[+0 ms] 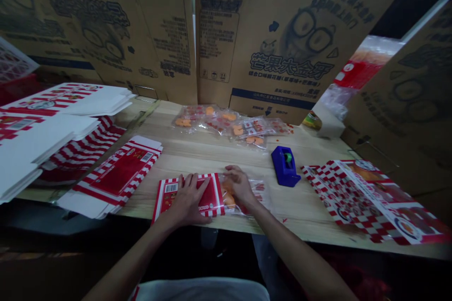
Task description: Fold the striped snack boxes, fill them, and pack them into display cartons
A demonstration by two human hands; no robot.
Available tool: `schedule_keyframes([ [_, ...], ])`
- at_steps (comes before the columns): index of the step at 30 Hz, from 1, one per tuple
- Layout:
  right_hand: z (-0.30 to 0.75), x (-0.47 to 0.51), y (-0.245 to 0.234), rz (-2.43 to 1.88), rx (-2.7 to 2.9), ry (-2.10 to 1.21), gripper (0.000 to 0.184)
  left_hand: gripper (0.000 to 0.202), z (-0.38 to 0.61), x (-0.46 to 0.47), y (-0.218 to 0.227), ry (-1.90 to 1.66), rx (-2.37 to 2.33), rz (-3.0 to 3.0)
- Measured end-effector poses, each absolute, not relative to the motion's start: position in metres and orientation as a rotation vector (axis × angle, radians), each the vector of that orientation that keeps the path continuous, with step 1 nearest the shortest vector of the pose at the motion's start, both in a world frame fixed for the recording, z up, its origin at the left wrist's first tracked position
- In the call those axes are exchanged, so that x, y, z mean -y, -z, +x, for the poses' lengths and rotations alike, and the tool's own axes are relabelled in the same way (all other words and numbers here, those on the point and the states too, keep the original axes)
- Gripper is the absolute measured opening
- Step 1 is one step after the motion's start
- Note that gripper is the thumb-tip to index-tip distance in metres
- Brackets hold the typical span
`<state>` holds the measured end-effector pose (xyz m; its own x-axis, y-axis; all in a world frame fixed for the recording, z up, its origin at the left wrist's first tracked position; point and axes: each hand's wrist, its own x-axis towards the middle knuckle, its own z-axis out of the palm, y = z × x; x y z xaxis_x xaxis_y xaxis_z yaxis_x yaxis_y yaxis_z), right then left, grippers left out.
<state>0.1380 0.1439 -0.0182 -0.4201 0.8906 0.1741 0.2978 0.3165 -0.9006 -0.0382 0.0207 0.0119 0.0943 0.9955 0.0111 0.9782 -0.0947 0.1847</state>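
My left hand (192, 200) lies with fingers spread on a flat red-and-white striped carton (165, 202) near the table's front edge. At the carton's right end is a clear plastic packet (259, 193) with orange pieces and red print inside. My right hand (238, 186) has its fingers curled over this packet, gripping it beside the carton's end. Part of the packet is hidden by my right hand and the carton. Just right of the packet stands a blue tape dispenser (285, 167) with a green roll.
Several clear packets (226, 120) lie at the back against tall cardboard boxes (282, 47). To the left are flat striped cartons (116, 174) and a white-and-red carton stack (52, 136). Red-checked printed cartons (374, 202) lie at the right edge.
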Motion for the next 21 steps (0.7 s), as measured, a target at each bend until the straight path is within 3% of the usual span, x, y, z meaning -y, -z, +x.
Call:
schedule_keyframes([
  [3,0.168,-0.153,0.013,-1.054,1.612,-0.991,0.019,0.116,-0.04,-0.021,-0.013,-0.157,-1.995,2.225],
  [8,0.247,-0.149,-0.008,-1.413,1.802,-0.699,0.034,0.116,-0.042,-0.021,-0.01,-0.137,-1.98,2.231],
  [11,0.26,-0.134,-0.008,-1.513,1.811,-0.882,0.04,0.116,-0.041,-0.021,-0.009,-0.157,-1.994,2.228],
  [16,0.201,-0.103,0.007,-1.313,1.537,-1.251,0.054,0.115,-0.027,-0.022,-0.01,-0.19,-1.939,2.255],
  [21,0.149,-0.078,0.008,-1.003,1.384,-1.649,0.051,0.116,-0.022,-0.022,-0.007,-0.22,-2.031,2.199],
])
